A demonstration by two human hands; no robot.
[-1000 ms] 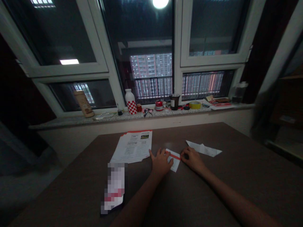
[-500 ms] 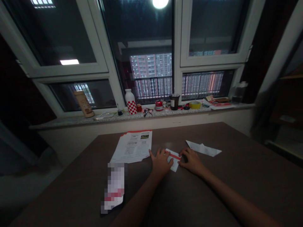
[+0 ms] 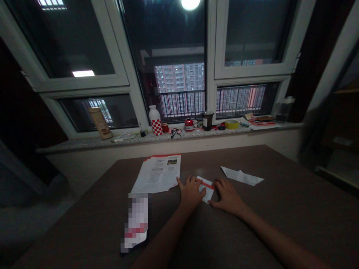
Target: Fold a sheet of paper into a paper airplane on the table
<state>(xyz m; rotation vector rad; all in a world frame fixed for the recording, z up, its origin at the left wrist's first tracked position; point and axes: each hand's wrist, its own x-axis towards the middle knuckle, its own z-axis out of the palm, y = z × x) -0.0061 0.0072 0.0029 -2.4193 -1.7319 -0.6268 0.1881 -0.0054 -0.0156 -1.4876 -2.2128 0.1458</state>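
Note:
A small folded paper (image 3: 208, 193), white with a red stripe, lies on the brown table between my hands. My left hand (image 3: 191, 192) rests spread over its left side, thumb and fingertips touching it and part of it hidden beneath them. At the paper's right edge is my right hand (image 3: 228, 197), thumb apart from the fingers, with the thumb near the lower corner and the fingertips by the end of the stripe. Beyond my right hand lies a creased strip of white paper (image 3: 241, 176).
A stack of printed sheets (image 3: 158, 173) lies left of my left hand. Nearer me is a blurred-out phone-like object (image 3: 137, 222). On the windowsill (image 3: 126, 140) stand a checkered bottle (image 3: 156, 121), a tan flask (image 3: 100, 124), a dark cup (image 3: 207, 121) and a yellow tape roll (image 3: 231, 124).
My right hand has gone from a pinch at the paper's right edge to thumb and fingers apart, the thumb sliding down toward the lower corner. My left hand stays in place.

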